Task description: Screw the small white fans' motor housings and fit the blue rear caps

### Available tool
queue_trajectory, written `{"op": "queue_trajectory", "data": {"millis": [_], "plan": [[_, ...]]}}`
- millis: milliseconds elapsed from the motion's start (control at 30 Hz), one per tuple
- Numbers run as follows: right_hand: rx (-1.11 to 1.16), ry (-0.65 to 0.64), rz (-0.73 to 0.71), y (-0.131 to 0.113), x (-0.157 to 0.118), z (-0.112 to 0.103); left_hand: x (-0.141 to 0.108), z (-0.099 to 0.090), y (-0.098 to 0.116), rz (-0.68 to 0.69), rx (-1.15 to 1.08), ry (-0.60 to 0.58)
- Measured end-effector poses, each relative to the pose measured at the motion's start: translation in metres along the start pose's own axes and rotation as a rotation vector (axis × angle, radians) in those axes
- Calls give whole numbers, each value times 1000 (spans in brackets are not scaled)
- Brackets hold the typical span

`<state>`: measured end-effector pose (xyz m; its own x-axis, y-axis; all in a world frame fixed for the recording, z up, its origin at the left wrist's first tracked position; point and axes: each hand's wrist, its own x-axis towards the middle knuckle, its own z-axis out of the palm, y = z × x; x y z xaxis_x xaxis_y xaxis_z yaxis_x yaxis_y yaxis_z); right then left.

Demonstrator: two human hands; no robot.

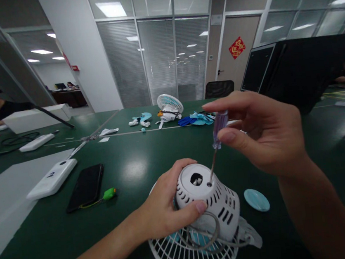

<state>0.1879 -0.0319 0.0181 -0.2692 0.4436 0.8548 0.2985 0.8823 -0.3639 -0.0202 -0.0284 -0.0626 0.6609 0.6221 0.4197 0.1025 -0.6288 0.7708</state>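
A white fan (pixel 228 212) lies grille-down near the table's front edge, its vented motor housing pointing up, with a grey cable looped against it. My left hand (pixel 172 208) is wrapped round the housing's left side, thumb across the front. Between the thumb and fingers of my right hand (pixel 263 131) is the purple clear handle of a screwdriver (pixel 220 130). Its metal tip meets a small dark hole in the housing's top, beside a larger round opening. A light blue disc (pixel 257 200) rests on the table to the right of the fan.
On the green table (pixel 125 151), a black phone (pixel 85 187), a green trinket (pixel 109 193) and a white device (pixel 52 178) lie left. Another small fan (pixel 169 108) and blue parts (pixel 200 118) stand farther back. A large black box (pixel 296 65) is at right; a person sits far left.
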Motion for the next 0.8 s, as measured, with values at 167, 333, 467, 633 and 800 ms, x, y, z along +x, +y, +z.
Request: {"op": "queue_trajectory", "data": {"millis": [167, 333, 467, 633, 800], "plan": [[100, -102, 69, -4, -1, 1, -2, 2, -3, 14, 36, 25], [15, -18, 77, -3, -1, -1, -7, 8, -6, 187, 164, 103], [25, -49, 73, -2, 1, 0, -6, 8, -3, 292, 259, 74], [28, -44, 75, -4, 0, -1, -2, 4, 3, 342, 367, 87], [34, 6, 29, -7, 1, -1, -3, 1, 4, 434, 594, 113]]}}
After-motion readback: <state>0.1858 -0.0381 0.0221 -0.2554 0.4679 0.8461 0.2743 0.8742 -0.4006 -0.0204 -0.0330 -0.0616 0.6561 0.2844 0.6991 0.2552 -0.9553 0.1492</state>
